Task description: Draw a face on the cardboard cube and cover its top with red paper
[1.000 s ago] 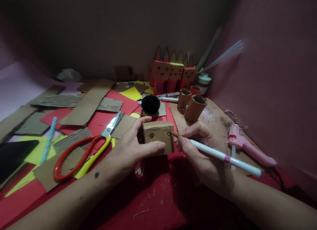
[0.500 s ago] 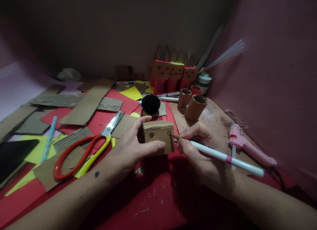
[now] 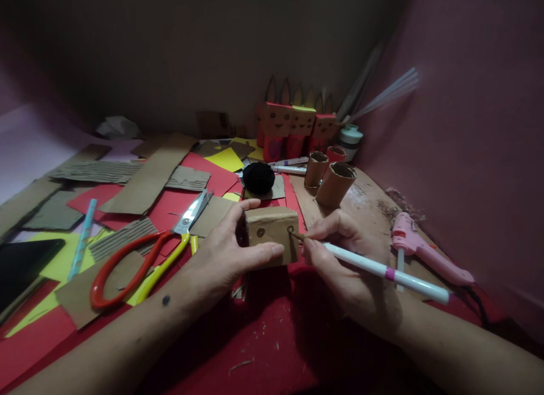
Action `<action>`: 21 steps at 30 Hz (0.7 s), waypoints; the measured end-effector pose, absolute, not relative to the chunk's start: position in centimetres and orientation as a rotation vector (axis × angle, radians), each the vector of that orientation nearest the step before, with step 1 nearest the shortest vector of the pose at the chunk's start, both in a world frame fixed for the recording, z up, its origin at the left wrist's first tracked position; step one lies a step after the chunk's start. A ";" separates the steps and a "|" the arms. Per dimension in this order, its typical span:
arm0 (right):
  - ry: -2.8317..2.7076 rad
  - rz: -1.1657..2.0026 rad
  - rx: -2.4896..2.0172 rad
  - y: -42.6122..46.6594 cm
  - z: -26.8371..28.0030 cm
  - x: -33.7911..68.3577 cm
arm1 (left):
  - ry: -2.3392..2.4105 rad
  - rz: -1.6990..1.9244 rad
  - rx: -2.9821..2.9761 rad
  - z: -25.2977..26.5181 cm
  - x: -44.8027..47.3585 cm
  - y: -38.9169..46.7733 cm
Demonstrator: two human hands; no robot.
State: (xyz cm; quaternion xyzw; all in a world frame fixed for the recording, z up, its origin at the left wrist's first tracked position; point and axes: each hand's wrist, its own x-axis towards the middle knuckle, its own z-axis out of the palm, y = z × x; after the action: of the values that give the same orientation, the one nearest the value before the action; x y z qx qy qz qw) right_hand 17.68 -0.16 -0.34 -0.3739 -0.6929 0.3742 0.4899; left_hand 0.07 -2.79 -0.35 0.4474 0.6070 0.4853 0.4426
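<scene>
My left hand (image 3: 238, 239) is closed around the left side of a small cardboard box (image 3: 272, 242), thumb across its front and index finger over the top. Two drawn ring-shaped eyes show on the box's front face. In my right hand (image 3: 340, 253) is a white marker pen (image 3: 369, 262) with a purple band, gripped near its tip. The tip touches the box at the right-hand eye. Left of my left hand lie scissors (image 3: 147, 259) with one red and one yellow handle, blades spread apart.
Cardboard tubes (image 3: 338, 185) stand behind my right hand, near a black round pad (image 3: 258, 178). A pink glue gun (image 3: 425, 250) lies at the right. Box-headed figures with ears (image 3: 278, 123) stand at the back. Cardboard strips (image 3: 148, 177) and coloured paper cover the left side.
The marker in my right hand has shifted slightly left, its tip staying at the right-hand eye. My left hand holds the box in the same place.
</scene>
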 end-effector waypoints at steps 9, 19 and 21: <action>-1.666 0.976 -0.961 -0.2 -0.5 17.6 | 1.525 1.191 1.126 -0.2 0.0 -2.9; -1.656 0.996 -0.912 -0.2 -0.7 17.6 | 1.475 1.223 1.082 -0.3 0.1 -2.8; -1.663 1.008 -0.909 -0.2 -0.8 17.7 | 1.480 1.211 1.086 -0.3 0.1 -2.8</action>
State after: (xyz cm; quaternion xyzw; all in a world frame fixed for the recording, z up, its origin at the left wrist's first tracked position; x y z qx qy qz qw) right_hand 17.65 -0.17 -0.77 -0.3722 -0.6808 0.4127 0.4772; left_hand 0.13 -2.84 -0.29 0.4398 0.5995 0.4908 0.4541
